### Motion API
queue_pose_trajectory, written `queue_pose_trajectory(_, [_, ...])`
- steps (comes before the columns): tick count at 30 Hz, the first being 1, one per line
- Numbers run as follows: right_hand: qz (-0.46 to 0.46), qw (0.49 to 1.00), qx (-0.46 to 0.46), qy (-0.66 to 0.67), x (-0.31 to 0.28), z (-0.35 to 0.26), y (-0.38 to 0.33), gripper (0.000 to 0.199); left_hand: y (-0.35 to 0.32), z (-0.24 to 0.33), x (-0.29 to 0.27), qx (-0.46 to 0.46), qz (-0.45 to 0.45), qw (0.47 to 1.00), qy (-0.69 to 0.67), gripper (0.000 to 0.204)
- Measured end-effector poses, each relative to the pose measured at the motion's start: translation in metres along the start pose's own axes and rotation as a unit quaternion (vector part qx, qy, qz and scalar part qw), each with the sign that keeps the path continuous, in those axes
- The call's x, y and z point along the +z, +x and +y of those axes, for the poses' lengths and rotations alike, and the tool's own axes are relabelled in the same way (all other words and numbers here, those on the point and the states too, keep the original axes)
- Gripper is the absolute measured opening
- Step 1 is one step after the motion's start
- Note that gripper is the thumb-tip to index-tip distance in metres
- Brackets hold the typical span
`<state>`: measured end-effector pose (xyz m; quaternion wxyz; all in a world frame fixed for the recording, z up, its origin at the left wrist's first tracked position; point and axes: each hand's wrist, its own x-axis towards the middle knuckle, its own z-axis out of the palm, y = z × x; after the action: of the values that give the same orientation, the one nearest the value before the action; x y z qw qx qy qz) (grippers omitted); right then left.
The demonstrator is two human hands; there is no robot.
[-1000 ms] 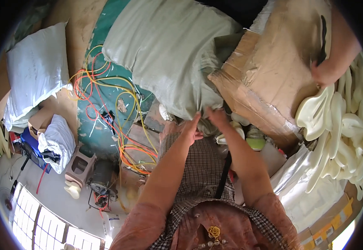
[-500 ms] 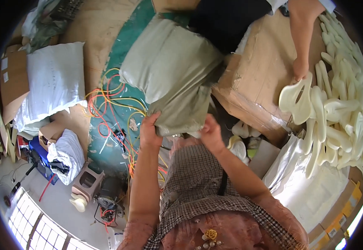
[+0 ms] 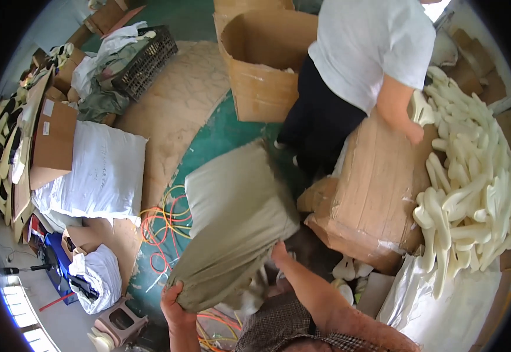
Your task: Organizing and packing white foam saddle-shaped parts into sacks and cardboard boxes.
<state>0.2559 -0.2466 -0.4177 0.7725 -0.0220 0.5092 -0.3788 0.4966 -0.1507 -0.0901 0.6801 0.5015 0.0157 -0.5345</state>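
A large grey-green sack (image 3: pixel 235 199) lies in front of me, bulging at its far end and creased and slack at the near end. My left hand (image 3: pixel 176 302) is closed on its near left corner, bunching the cloth. At the sack's right side, my right hand (image 3: pixel 279 253) is closed on the edge, its fingers partly hidden. Something pale and blurred shows beneath the near edge, between my hands.
A co-worker in a white shirt (image 3: pixel 375 53) stands far right, one arm over a big carton (image 3: pixel 378 182). Cream saddle-shaped pieces (image 3: pixel 472 188) are heaped beside it. Coloured hoses (image 3: pixel 158 234) tangle on the floor left. A white sack (image 3: pixel 100 170) and an open carton (image 3: pixel 267 88) stand farther off.
The view has tilted up, showing more of the room. My left hand has pulled the sack's corner down and left, stretching the mouth end. The co-worker's hand has moved off the held cream piece.
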Motion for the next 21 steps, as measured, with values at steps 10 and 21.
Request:
queue_pose_trajectory(10, [-0.303, 0.851, 0.065, -0.424, 0.068, 0.056, -0.133, 0.040, -0.034, 0.019, 0.029, -0.033, 0.056, 0.998, -0.019, 0.022])
queue_pose_trajectory(21, [-0.158, 0.872, 0.027, -0.463, 0.125, 0.059, -0.047, 0.038, -0.014, 0.053, 0.105, -0.049, -0.060, 0.996, -0.051, 0.020])
